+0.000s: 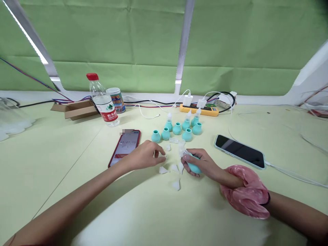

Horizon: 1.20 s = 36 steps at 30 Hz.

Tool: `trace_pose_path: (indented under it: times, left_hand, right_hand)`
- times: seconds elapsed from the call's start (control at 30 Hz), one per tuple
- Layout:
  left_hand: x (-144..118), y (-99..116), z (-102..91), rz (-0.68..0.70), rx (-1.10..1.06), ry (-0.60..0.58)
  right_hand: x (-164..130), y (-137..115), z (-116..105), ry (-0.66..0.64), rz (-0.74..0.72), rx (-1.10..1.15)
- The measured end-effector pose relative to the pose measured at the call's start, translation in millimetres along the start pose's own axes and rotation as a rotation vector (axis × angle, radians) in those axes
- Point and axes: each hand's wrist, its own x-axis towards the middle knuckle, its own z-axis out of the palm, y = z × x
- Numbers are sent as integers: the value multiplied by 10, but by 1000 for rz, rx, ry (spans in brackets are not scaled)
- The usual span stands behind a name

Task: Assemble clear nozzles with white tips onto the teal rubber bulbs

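Green paper screens back a pale yellow-green table [64, 160], and the work sits near its centre. My right hand [202, 164] has its fingers clamped around a teal rubber squeeze bulb [194, 166] with a clear plastic nozzle tip [182, 152] at its mouth, pointing toward eleven o'clock. My left hand [145, 155], at nine o'clock of the bulb, rests on the table with thumb and forefinger pinched together on a small clear plastic cone [164, 157]; whether it is lifted or only touched I cannot tell. By my judgement the step in hand is fitting clear tips to bulbs, and the next move calls for a clean pinch on the cone and a straight line-up with the bulb's narrow mouth. More loose clear cones [175, 168] lie scattered between the hands and toward six o'clock. At twelve o'clock stands a cluster of teal bulbs [176, 128], some already tipped, close enough to be knocked by a wide reach. A red-cased phone showing a timer [125, 146] lies just beside the left wrist, a dark-screened phone on a white cable [240, 150] at two o'clock. A pink fabric scrunchie [246, 194] wraps the right wrist. Farther off at eleven o'clock stand a red-capped water bottle [102, 100], a printed tin can [116, 99] and an open cardboard box [77, 109]; a yellow power strip [199, 109] sits behind the bulbs.
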Motion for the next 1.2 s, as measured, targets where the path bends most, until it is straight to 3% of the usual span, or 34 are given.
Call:
trace_pose_path:
  times: [0.17,0.37,0.47,0.6,0.77,1.07,1.13,1.2]
  left_hand:
    - [9,-78,130,-51,385,-15]
    - [31,-74,171,-16,429,7]
    - [59,-119,215,93,514,47]
    - [88,-204,254,220,592,2]
    - [73,-220,226,221,612,29]
    - [91,-177,208,152,370,186]
    - [67,-88,163,82,137,248]
    - [35,12,120,-8,-272,260]
  right_hand:
    - [1,26,14,-1,-53,-43]
    - [13,37,-16,43,-87,-104]
    - [11,27,-17,60,-101,-128]
    - [14,49,-12,52,-103,-197]
    - [28,97,-29,42,-127,-258]
    - [25,53,-14,37,-222,-392]
    - [20,53,-10,59,-261,-462]
    - [14,61,-9,84,-290,-530]
